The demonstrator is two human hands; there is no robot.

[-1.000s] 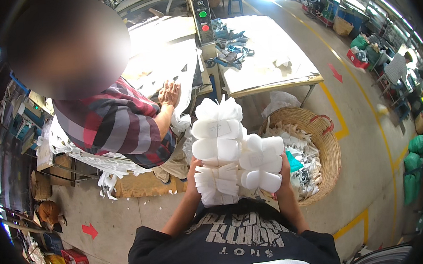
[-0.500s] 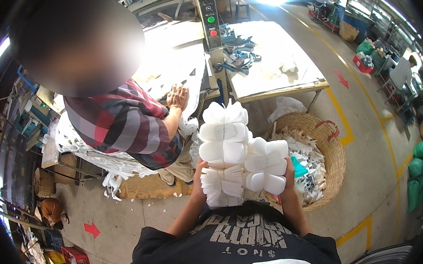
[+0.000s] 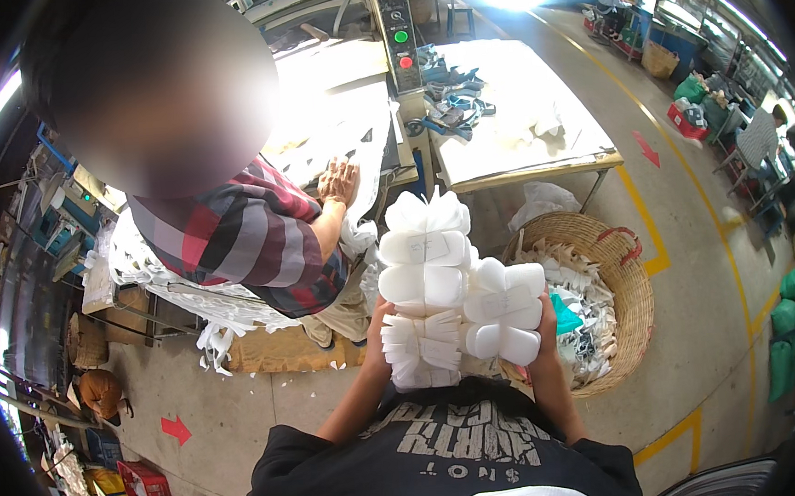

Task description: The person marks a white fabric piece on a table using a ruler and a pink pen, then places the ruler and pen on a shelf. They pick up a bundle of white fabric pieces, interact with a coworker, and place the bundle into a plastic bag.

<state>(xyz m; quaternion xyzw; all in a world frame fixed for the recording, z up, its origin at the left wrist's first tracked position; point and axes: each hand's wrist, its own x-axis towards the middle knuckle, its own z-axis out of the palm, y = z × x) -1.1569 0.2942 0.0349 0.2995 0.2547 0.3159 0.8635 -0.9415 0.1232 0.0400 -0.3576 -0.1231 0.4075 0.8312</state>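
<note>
Between my two hands I carry several bundles of white, rounded foam pieces (image 3: 425, 269), each tied round its middle and stacked against one another in front of my chest. My left hand (image 3: 386, 327) grips the pile's left side, low down beside a bundle with fanned-out edges. On the opposite side my right hand (image 3: 543, 330) presses against a smaller bundle (image 3: 503, 307) of the same white pieces. Most of my fingers are hidden behind the pile. Some bundles bear small labels.
A wicker basket (image 3: 637, 310) of scraps stands right of my hands. Ahead is a white-topped table (image 3: 515, 83) with blue cutting tools (image 3: 456, 101). To the left, a co-worker in a checked shirt (image 3: 240, 236) rests a hand on the white work surface of a machine with a button panel (image 3: 399, 40).
The view shifts slightly, so the scene sits a little more to the right and lower. My hands keep the same hold on the bundles; the co-worker's hand stays on the work surface.
</note>
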